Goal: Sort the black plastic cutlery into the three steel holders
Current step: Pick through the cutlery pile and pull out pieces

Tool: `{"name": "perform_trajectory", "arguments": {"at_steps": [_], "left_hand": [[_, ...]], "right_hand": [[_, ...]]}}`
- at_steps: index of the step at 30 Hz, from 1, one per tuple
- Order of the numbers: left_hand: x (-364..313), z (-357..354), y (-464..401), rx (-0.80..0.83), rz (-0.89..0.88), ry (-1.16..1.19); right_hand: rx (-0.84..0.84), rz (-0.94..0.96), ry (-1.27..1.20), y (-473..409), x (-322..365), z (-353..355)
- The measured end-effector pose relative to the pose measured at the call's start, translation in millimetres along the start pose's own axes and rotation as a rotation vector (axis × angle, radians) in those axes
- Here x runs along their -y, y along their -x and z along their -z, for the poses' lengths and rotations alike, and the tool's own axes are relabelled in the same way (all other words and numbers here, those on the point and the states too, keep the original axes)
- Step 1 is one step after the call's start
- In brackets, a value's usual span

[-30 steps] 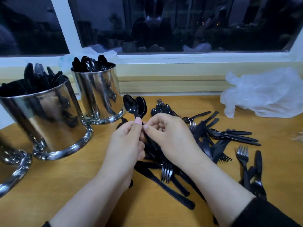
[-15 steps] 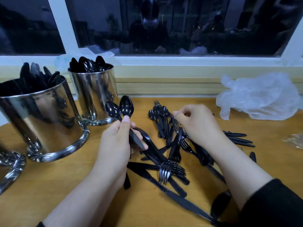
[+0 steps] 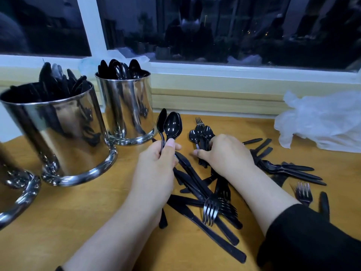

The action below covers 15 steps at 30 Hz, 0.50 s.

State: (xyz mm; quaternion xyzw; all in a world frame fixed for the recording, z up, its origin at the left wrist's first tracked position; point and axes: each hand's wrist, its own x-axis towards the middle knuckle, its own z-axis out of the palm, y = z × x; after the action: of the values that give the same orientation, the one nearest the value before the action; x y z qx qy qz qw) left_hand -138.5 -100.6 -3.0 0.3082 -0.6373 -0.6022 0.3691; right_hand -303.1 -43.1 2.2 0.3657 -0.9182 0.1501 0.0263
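Observation:
My left hand (image 3: 156, 169) grips a few black spoons (image 3: 172, 125) by their handles, bowls up, just right of the back steel holder (image 3: 127, 106), which is full of spoons. My right hand (image 3: 226, 153) lies on the loose pile of black cutlery (image 3: 207, 194), its fingers curled round the handles of small spoons (image 3: 203, 133). The middle steel holder (image 3: 56, 133) at the left holds black cutlery. Only the rim of the third steel holder (image 3: 15, 198) shows at the left edge.
Knives and forks (image 3: 210, 211) spread over the wooden table (image 3: 78, 222) between and right of my arms. More forks (image 3: 303, 192) lie at the right. A crumpled clear plastic bag (image 3: 322, 122) sits at the back right under the window sill.
My hands parted: the left carried its spoons left toward the back holder, then held them upright. The right moved onto the pile and closed on the small spoons.

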Motion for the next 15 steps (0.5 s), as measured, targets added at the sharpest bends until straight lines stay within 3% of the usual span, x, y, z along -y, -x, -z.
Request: {"name": "perform_trajectory", "arguments": {"at_steps": [15], "left_hand": [[-1.6,1.5,1.3,-0.008,0.012,-0.038]], "right_hand": [[-0.073,0.039,-0.133,2.0,-9.7,2.4]]}}
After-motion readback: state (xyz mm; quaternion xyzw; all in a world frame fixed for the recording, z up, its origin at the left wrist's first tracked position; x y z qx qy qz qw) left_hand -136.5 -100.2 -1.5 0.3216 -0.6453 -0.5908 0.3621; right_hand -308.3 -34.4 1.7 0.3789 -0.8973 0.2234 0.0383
